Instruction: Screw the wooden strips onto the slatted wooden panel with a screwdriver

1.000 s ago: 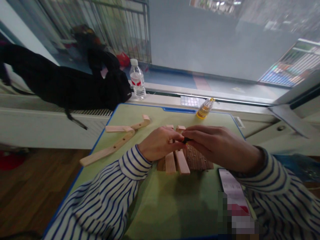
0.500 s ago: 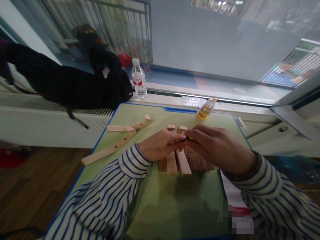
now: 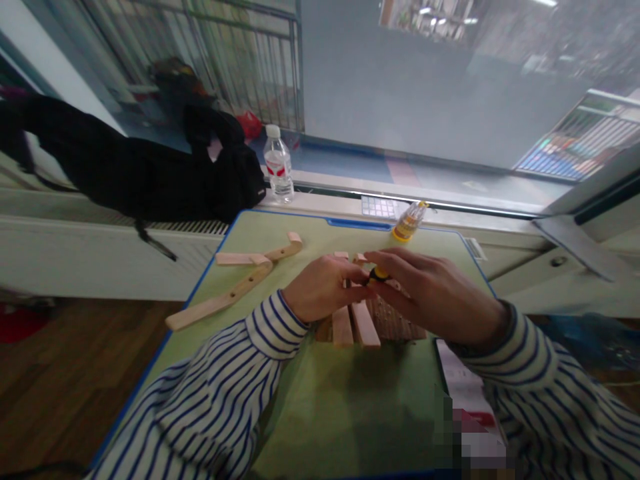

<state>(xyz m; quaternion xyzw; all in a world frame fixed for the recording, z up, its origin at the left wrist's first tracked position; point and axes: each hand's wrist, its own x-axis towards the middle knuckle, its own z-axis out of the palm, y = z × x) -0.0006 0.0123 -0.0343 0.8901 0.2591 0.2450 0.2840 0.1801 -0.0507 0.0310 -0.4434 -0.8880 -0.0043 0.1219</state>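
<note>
My right hand (image 3: 430,290) is closed around a small screwdriver (image 3: 380,274) with a yellow and black handle. Pinched together at its dark end are the thumb and forefinger of my left hand (image 3: 327,287); what lies between them is hidden. Under both hands, two light wooden strips, a left one (image 3: 343,328) and a right one (image 3: 366,325), lie side by side across a brown ridged wooden block (image 3: 397,317). To the left rest two bent wooden pieces with holes, a longer one (image 3: 220,297) and one behind it (image 3: 283,251).
A small bottle with a yellow base (image 3: 409,223) stands at the far edge of the green table (image 3: 320,407). On the sill are a water bottle (image 3: 279,167), a black bag (image 3: 170,173) and a white grid-like sheet (image 3: 379,207). A printed booklet (image 3: 463,373) lies by my right forearm.
More of the screwdriver's yellow handle shows between my right fingers, which have shifted on it. My left hand keeps its pinch. The whole view has tilted slightly.
</note>
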